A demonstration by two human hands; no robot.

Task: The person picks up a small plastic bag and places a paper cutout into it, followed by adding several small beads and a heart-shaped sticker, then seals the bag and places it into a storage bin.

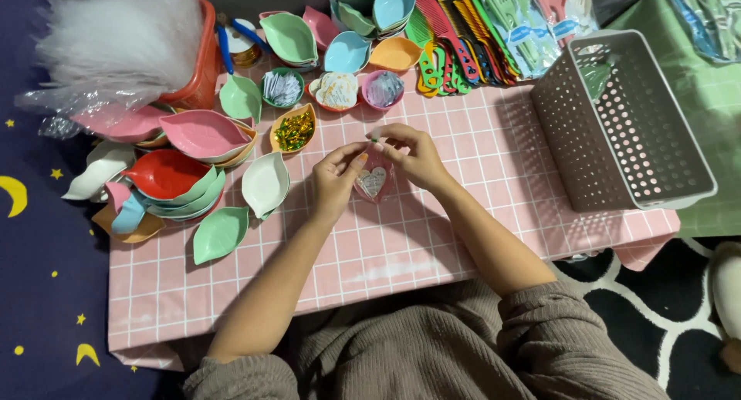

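We pinch a small clear plastic pouch with pale heart cut-outs (373, 182) between left hand (333, 180) and right hand (413, 155), fingertips closed on its top edge. Just beyond the grip, a yellow leaf-shaped dish of green-gold sequins (294, 130); tilting the pouch could spill hearts.

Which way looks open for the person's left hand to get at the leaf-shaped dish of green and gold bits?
Probably yes, straight ahead: the left hand sits just right of that dish, with bare pink cloth between. But both hands currently pinch a small clear bag.
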